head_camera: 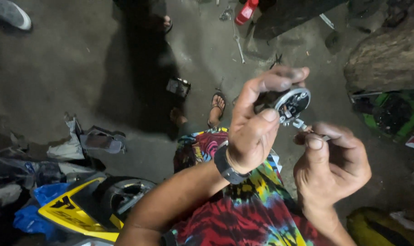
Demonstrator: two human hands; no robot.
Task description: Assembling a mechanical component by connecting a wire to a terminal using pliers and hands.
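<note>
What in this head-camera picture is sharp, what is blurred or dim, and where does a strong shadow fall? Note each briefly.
Head view: the left hand and the round metal part it holds are lit and fairly sharp; the right hand is slightly soft at the fingertips; a dark shadow crosses the concrete floor; corners are dim, edges bowed by the wide lens.

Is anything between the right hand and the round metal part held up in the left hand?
Nothing visible blocks it. The left hand grips the round metal part, and the right hand already pinches a small piece sticking out below it.
</note>
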